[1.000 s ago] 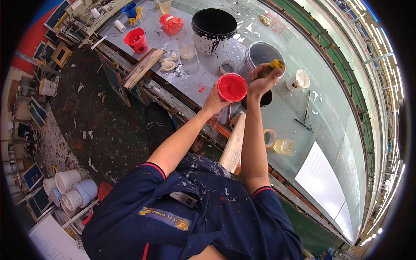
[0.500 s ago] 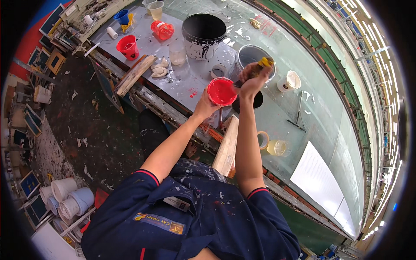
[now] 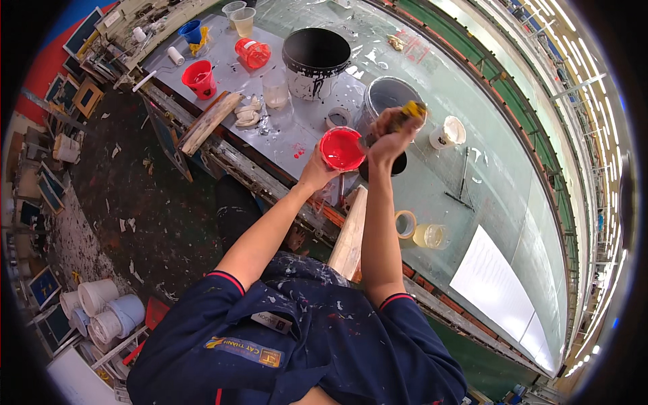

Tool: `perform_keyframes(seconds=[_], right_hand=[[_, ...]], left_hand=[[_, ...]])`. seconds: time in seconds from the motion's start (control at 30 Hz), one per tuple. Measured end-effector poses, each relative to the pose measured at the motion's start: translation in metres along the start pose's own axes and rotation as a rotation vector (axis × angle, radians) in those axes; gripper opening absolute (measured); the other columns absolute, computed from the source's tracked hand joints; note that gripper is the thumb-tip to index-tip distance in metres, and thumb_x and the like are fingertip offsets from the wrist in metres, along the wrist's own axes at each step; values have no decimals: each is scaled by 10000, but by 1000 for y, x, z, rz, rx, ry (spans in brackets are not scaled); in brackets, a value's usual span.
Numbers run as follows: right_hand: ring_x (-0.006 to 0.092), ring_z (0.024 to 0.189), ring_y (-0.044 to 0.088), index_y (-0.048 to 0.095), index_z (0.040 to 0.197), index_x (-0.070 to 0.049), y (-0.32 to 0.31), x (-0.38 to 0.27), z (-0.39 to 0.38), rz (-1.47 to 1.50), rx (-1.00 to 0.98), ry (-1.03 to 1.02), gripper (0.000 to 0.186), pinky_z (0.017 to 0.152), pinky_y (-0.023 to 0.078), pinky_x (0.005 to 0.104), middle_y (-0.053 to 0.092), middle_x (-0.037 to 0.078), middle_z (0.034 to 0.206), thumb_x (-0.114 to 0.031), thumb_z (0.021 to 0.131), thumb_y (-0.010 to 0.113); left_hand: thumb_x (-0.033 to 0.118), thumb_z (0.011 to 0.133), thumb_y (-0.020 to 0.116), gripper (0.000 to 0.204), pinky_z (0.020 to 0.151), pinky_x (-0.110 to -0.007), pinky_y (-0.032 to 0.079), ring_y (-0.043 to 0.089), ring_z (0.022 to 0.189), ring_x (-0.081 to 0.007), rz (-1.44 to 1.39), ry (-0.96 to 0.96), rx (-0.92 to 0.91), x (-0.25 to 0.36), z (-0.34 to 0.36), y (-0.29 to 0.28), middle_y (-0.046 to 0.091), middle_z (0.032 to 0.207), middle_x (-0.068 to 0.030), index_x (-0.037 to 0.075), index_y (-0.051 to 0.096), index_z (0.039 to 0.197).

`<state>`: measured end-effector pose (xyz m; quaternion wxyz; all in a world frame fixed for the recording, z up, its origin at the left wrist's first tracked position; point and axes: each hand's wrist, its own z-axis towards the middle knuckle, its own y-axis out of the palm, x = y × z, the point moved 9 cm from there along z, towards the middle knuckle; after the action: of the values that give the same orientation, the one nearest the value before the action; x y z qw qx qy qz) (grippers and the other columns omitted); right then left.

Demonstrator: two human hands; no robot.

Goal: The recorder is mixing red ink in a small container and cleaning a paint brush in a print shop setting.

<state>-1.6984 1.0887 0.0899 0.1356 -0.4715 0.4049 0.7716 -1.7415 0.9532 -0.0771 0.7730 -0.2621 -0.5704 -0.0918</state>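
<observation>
My left hand (image 3: pixel 316 171) is closed around a red cup (image 3: pixel 341 150) with wet red paint inside, tilted so its mouth faces up toward me. In my right hand (image 3: pixel 387 143) is a scraper with a yellow and dark handle (image 3: pixel 414 109). Its blade end is blurred and partly hidden, close to the cup's right rim. Just beyond the two hands stand a grey bucket (image 3: pixel 393 88) and a white roll of tape (image 3: pixel 338 117). A dark round container (image 3: pixel 398 164) shows partly behind my right wrist.
A large black-stained bucket (image 3: pixel 316 81), a red cup (image 3: pixel 200 79), a tipped red cup (image 3: pixel 252 52) and a blue cup (image 3: pixel 192 31) stand farther left. To the right are a white tub (image 3: pixel 448 132), tape roll (image 3: pixel 405 224), yellowish cup (image 3: pixel 429 235) and paper (image 3: pixel 496 283). Wooden boards (image 3: pixel 350 233) cross the table edge.
The scraper and my right hand have shifted slightly down and left beside the red cup. My left hand keeps its hold, and the cup's mouth has turned a little.
</observation>
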Motion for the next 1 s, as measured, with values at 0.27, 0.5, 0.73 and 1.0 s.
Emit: perform_keyframes(seconds=[0.27,0.5,0.73,1.0], right_hand=[[84,423,303,408,744,-24,15,-8,-4,-29,-58,-44,714,379,234,223,364,14,561,-737,754,377],[76,424,321,443,779,-55,6,-7,-8,130,-66,-92,607,390,247,219,392,4,556,-655,829,372],[81,414,306,417,790,-35,5,2,-1,29,-4,-31,616,385,255,231,380,10,564,-643,851,331],[97,378,290,402,713,-57,-2,-14,12,-81,26,-70,663,349,238,233,343,21,503,-695,828,267]], left_hand=[[214,575,831,974,978,-347,379,417,1199,-242,-38,31,0,4,3,-2,401,1301,-130,27,244,1329],[218,589,813,965,959,-366,407,442,1172,-284,-40,61,-3,10,1,-1,415,1273,-147,38,223,1330],[195,573,821,986,967,-360,401,436,1177,-287,-56,48,5,2,2,1,411,1278,-146,35,211,1331],[197,572,829,977,973,-352,393,424,1190,-261,-138,77,-17,16,4,1,400,1293,-140,35,232,1328]])
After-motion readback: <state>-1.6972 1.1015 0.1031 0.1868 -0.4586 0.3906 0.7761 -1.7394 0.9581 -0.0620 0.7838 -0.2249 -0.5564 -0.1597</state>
